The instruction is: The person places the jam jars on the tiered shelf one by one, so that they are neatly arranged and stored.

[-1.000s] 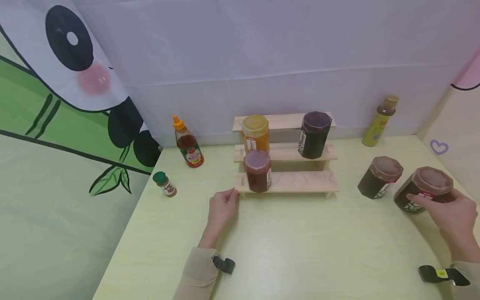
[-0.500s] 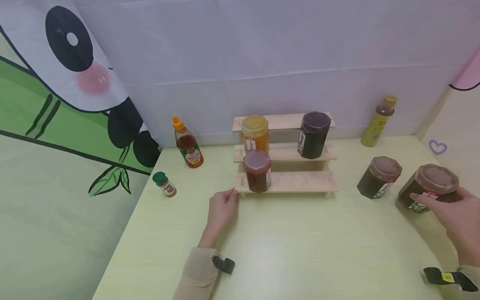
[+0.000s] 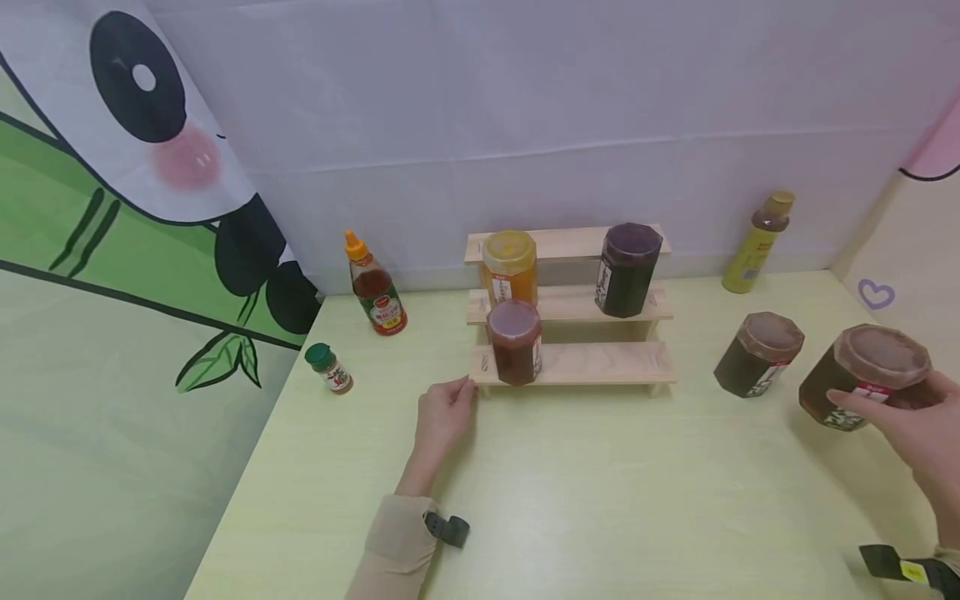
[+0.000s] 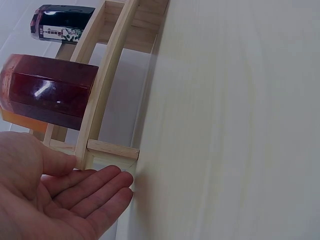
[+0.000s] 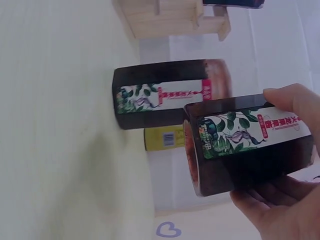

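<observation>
My right hand (image 3: 918, 421) grips a dark jam jar (image 3: 858, 379) with a red-and-white label, thumb on one side and fingers round the other. In the right wrist view this jar (image 5: 240, 145) is held above the table, its base in sight. A similar dark jar (image 3: 759, 356) stands just left of it. My left hand (image 3: 445, 414) pinches the front left corner of a three-step wooden rack (image 3: 600, 364). The left wrist view has the thumb (image 4: 60, 161) at the shelf's end, other fingers extended beside it. A reddish jar (image 3: 515, 346) sits on the lowest step near that hand.
On the rack's middle step stand a yellow-lidded jar (image 3: 510, 267) and a dark jar (image 3: 628, 271). A yellow bottle (image 3: 752, 254) is at the back right. A sauce bottle (image 3: 381, 296) and a green-capped shaker (image 3: 330, 369) stand at left. A cloth backdrop (image 3: 562, 108) hangs behind.
My right hand has carried the jar up and to the right, away from the neighbouring jar. The left hand keeps its place at the rack corner.
</observation>
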Demonstrator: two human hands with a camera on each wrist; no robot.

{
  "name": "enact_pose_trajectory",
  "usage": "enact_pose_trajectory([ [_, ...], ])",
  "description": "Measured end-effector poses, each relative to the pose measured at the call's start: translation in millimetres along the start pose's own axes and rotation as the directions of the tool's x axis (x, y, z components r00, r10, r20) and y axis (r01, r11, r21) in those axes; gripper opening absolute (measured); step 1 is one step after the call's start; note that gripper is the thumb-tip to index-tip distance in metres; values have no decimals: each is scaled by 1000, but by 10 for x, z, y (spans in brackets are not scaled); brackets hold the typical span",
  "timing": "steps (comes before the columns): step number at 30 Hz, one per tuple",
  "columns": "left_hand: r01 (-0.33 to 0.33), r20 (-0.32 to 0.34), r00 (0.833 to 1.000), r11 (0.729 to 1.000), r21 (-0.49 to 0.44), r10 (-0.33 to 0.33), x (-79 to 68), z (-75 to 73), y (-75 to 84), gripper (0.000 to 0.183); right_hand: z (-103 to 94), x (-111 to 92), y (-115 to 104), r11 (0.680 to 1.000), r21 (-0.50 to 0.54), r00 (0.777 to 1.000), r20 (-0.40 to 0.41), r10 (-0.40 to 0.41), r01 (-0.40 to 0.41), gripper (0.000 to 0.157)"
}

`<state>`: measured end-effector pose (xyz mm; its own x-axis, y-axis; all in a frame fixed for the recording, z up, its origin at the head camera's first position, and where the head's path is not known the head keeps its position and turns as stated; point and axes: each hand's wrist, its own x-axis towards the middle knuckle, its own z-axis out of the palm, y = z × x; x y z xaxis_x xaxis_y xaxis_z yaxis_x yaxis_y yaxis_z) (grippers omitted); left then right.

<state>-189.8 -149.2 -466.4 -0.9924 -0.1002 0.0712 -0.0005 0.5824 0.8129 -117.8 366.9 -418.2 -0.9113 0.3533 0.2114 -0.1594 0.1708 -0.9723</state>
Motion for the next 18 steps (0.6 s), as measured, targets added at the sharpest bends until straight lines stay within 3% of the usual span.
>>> enact_pose_trajectory([
  [7, -4, -2, 1000, 1000, -1, 4, -1, 0, -2, 27, 53, -72, -137, 996, -74, 999, -1, -49, 49, 72],
  [12, -8, -4, 1000, 1000, 2, 8, -3, -4, -9, 27, 148, -119, -233, 994, -62, 996, 26, -87, 88, 72],
  [15, -11, -3, 1000, 1000, 2, 11, 0, -1, -17, 26, 217, -145, -289, 995, -38, 995, 52, -89, 91, 70],
  [18, -15, -1, 1000, 1000, 0, 15, 3, 3, -20, 26, 294, -172, -355, 992, -105, 996, 66, -61, 68, 68],
])
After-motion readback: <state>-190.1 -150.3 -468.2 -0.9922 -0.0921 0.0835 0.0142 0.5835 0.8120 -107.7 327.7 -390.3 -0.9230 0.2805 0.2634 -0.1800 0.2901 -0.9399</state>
